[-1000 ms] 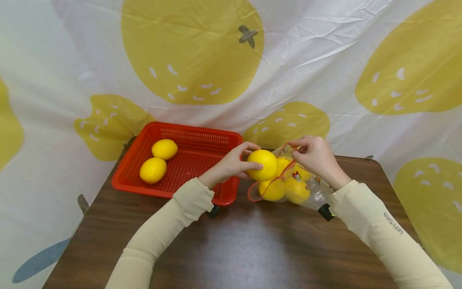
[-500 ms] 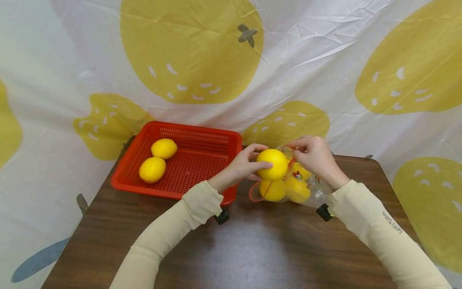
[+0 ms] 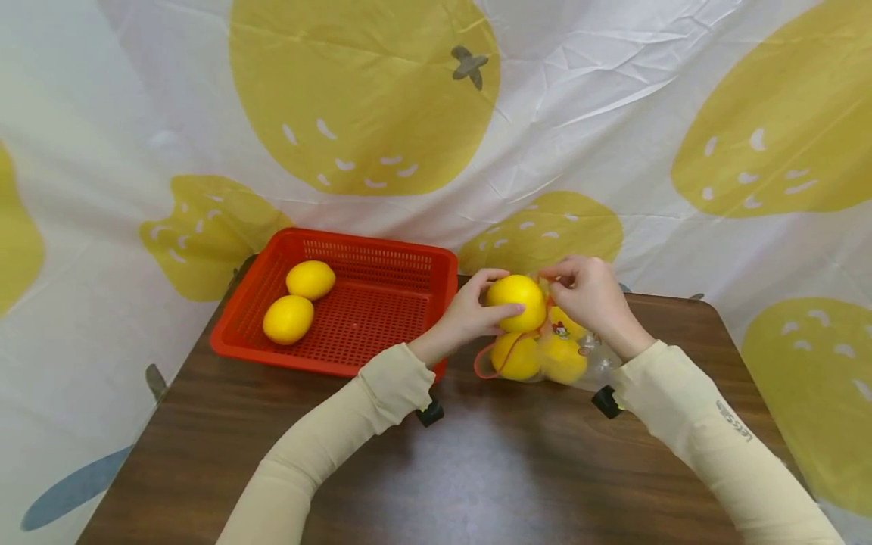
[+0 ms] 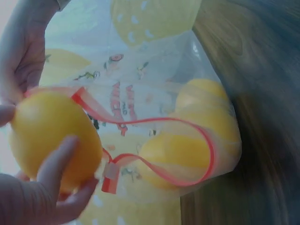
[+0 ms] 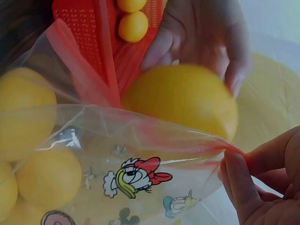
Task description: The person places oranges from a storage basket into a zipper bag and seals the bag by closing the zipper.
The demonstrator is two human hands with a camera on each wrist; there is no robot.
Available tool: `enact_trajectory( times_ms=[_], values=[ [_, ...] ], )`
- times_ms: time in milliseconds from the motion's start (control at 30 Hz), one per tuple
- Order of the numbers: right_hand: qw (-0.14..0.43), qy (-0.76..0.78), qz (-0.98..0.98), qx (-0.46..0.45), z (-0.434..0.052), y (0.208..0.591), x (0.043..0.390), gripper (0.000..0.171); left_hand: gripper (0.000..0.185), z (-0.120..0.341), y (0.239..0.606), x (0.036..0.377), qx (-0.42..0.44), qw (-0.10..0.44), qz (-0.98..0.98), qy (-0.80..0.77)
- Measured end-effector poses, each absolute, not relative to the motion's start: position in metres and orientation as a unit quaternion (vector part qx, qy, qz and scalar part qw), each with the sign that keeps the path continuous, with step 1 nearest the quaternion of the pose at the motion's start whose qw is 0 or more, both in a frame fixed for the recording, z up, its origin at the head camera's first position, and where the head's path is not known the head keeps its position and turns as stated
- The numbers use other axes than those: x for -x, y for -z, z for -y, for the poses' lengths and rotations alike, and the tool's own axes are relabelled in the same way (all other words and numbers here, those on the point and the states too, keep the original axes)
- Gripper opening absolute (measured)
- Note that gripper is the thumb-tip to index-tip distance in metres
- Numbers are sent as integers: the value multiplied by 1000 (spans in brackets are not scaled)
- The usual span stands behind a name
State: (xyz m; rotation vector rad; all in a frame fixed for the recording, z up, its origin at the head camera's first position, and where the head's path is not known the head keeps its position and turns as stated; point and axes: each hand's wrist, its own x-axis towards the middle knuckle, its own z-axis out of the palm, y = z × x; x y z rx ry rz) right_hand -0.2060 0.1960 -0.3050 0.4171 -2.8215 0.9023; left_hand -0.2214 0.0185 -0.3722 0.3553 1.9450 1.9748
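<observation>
Right now the left hand [image 3: 470, 314] curls its fingers and thumb around a yellow lemon [image 3: 516, 303], holding it at the mouth of a clear zip bag [image 3: 579, 356] that lies on the brown table [image 3: 477, 469]. The right hand [image 3: 589, 291] pinches the bag's upper red-edged rim [image 5: 220, 147] between fingertips, holding the opening apart. Inside the bag sit more lemons [image 3: 538, 356], at least three showing through the plastic, which carries cartoon duck prints [image 5: 136, 176]. Just left of the bag stands a red perforated basket [image 3: 375, 261], touching the left forearm's sleeve at its near edge. Two lemons [image 3: 300, 299] lie in the basket's far left part, side by side and touching.
</observation>
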Motion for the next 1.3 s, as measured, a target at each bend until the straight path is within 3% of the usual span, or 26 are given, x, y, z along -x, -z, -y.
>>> enact_trajectory(
  times_ms=[167, 367, 767, 867, 1100, 1200, 1300],
  values=[
    [77, -308, 939, -132, -198, 302, 206, 28, 46, -6, 370, 226, -112, 240, -636, -725],
    [64, -307, 940, -132, -196, 302, 206, 27, 48, -5, 375, 230, -115, 325, -607, -716],
    [79, -306, 939, -136, -193, 302, 204, 27, 51, -25, 371, 228, -80, 247, -646, -718],
    [85, -314, 936, -132, -195, 300, 204, 27, 49, -21, 369, 231, -70, 277, -631, -721],
    [87, -320, 934, -130, -194, 300, 203, 29, 59, 3, 377, 243, -114, 436, -531, -717],
    [85, -316, 936, -132, -191, 301, 203, 28, 58, -2, 380, 241, -117, 445, -533, -710],
    [80, -317, 936, -130, -192, 300, 202, 27, 53, -11, 378, 235, -98, 403, -552, -724]
  ],
)
